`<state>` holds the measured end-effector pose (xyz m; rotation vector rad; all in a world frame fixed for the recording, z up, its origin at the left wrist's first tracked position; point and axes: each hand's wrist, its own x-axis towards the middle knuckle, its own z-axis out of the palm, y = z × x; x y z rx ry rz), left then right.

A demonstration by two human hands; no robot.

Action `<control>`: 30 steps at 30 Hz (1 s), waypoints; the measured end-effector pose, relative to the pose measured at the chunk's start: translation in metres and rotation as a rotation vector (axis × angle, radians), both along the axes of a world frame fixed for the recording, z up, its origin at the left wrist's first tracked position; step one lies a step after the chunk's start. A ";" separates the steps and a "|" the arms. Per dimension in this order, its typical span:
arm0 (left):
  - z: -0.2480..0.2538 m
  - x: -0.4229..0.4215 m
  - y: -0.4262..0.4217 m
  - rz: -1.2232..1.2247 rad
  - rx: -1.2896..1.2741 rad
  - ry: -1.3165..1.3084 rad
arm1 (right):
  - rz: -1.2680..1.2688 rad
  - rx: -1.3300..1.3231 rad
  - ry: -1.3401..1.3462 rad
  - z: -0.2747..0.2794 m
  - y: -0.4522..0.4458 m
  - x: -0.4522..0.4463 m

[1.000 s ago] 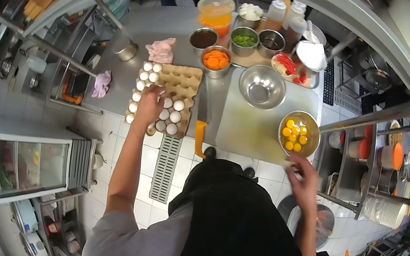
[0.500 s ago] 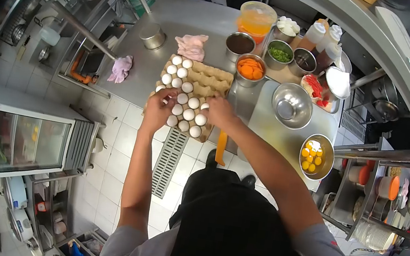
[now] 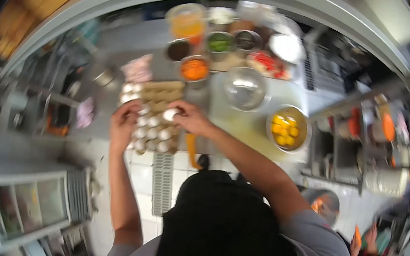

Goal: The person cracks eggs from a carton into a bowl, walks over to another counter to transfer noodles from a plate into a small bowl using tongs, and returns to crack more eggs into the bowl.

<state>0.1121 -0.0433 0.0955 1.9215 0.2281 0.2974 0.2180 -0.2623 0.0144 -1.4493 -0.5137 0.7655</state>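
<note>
The picture is blurred by motion. My right hand (image 3: 189, 117) grips a white egg (image 3: 170, 115) over the right side of the cardboard egg tray (image 3: 165, 91). At the tray's left side, my left hand (image 3: 126, 118) has its fingers curled close to the eggs, with a white egg at its fingertips. Several white eggs fill the near part of the tray, while cups at the far right hold none. To the right, a metal bowl (image 3: 303, 142) contains several yolks (image 3: 285, 130). An orange-handled knife (image 3: 191, 149) lies beside the tray, its blade mostly blurred.
An empty metal bowl (image 3: 244, 88) rests on the cutting board (image 3: 225, 131). Behind are sliced carrots (image 3: 194, 69), chopped greens (image 3: 219, 42), an orange tub (image 3: 187, 21) and a pink cloth (image 3: 138, 69). A shelf edge arches overhead. Another person's hand (image 3: 355, 246) with something orange shows at lower right.
The view has swung, shifting the table leftward from half a second ago. My right hand, near the yolk bowl one second ago, came to the tray and now has an egg lifted.
</note>
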 end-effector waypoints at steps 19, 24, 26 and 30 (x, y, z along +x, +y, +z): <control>0.026 0.085 -0.288 -0.780 -0.084 0.185 | -1.603 0.185 -0.287 0.018 -0.398 0.048; 0.032 0.091 -0.314 -0.851 0.022 0.218 | -1.411 0.281 -0.106 0.024 -0.397 0.039; 0.031 0.095 -0.330 -0.824 -0.010 0.170 | -1.350 0.362 -0.002 0.026 -0.405 0.020; 0.013 0.114 -0.372 -0.844 -0.077 0.017 | -0.964 0.459 0.299 0.043 -0.389 -0.023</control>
